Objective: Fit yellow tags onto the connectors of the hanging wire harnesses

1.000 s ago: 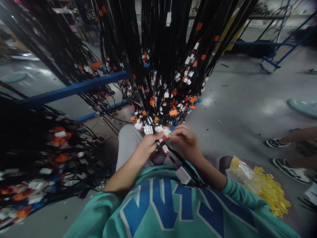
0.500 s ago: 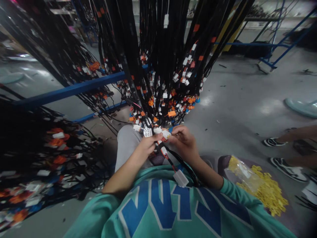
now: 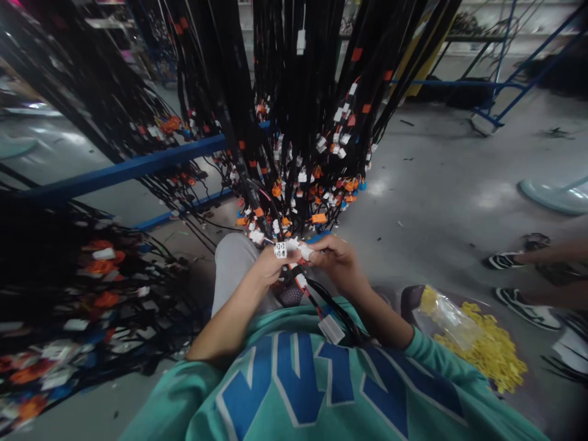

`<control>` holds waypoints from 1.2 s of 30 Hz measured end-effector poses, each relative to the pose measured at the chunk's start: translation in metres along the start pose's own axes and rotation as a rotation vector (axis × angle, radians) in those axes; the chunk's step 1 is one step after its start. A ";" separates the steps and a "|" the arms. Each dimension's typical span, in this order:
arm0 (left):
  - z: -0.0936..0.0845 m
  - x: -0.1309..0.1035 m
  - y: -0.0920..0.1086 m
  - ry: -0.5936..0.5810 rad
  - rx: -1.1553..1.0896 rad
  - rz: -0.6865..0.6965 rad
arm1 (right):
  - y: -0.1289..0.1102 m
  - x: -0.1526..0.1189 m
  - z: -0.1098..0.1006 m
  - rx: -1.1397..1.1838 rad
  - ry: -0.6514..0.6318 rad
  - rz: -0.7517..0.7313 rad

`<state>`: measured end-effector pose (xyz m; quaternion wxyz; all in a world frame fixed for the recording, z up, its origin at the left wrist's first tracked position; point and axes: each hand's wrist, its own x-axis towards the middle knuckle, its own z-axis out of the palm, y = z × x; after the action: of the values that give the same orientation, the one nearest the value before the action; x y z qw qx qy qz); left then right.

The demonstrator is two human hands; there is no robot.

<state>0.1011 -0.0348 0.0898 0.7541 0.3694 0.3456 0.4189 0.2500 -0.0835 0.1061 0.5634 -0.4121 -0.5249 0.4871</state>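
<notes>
Above my lap, my left hand (image 3: 269,264) is closed around white wire connectors, with one multi-hole connector (image 3: 280,249) facing up by the thumb. My right hand (image 3: 339,260) pinches the right end of a white connector (image 3: 304,251) that lies between both hands. Whether its fingertips also hold some small part is hidden. Below the hands, black-wrapped wires run toward my body, and a larger whitish connector (image 3: 331,329) on red and black wires rests against my shirt. A smaller white connector (image 3: 301,280) sits on the same harness.
Black wire harnesses (image 3: 294,92) with white, orange and blue connectors hang in front; more hang at left (image 3: 105,263). A blue rail (image 3: 138,162) crosses at left. On the right, a stool (image 3: 408,300) bears yellow plastic pieces (image 3: 496,349) and a clear bag (image 3: 454,318). Another person's feet (image 3: 528,306) stand nearby.
The multi-hole connector in my left hand has turned and shifted slightly right. My right fingers have closed in over the white connector's end, where a bit of yellow showed before.
</notes>
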 end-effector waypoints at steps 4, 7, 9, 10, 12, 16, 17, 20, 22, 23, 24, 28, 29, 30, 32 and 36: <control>0.003 0.002 0.000 0.043 -0.054 0.017 | -0.001 0.007 -0.002 0.012 -0.004 0.057; 0.005 0.002 0.002 0.025 -0.127 0.014 | -0.002 0.010 -0.003 0.084 -0.006 0.104; 0.004 0.002 0.004 0.002 -0.161 0.000 | -0.002 0.010 -0.004 0.085 0.024 0.120; 0.003 0.002 0.005 -0.014 -0.167 0.000 | -0.001 0.009 -0.005 0.068 0.038 0.127; 0.000 0.002 0.006 -0.048 -0.164 0.027 | 0.001 0.009 -0.006 0.019 0.047 0.147; -0.003 0.004 0.008 -0.091 -0.159 0.073 | 0.003 0.009 -0.006 -0.036 0.003 0.184; -0.004 0.004 0.008 -0.095 -0.160 0.064 | 0.003 0.009 -0.005 -0.045 -0.011 0.189; -0.005 0.004 0.007 -0.096 -0.163 0.021 | 0.003 0.009 -0.002 -0.067 -0.038 0.202; -0.007 0.004 0.005 -0.086 -0.174 0.014 | 0.006 0.011 -0.002 -0.068 -0.037 0.210; -0.008 0.004 0.004 -0.077 -0.181 0.016 | 0.007 0.012 -0.003 -0.060 -0.026 0.215; -0.008 0.004 0.003 -0.069 -0.185 0.014 | 0.009 0.013 -0.004 -0.046 -0.007 0.222; -0.010 -0.001 0.004 -0.062 -0.147 -0.020 | 0.017 0.024 -0.013 0.054 0.093 0.234; -0.009 -0.003 0.005 -0.075 -0.120 -0.028 | 0.018 0.028 -0.016 0.073 0.102 0.220; -0.008 -0.005 0.007 -0.093 -0.090 -0.034 | 0.018 0.031 -0.019 0.083 0.102 0.196; -0.006 -0.009 0.011 -0.129 -0.024 -0.035 | 0.015 0.036 -0.022 0.088 0.076 0.136; 0.001 -0.016 0.017 -0.168 0.077 -0.017 | 0.006 0.037 -0.020 0.064 0.011 0.074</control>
<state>0.0891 -0.0433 0.1083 0.7690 0.4291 0.3004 0.3665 0.2686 -0.0455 0.1051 0.5608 -0.4157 -0.4902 0.5220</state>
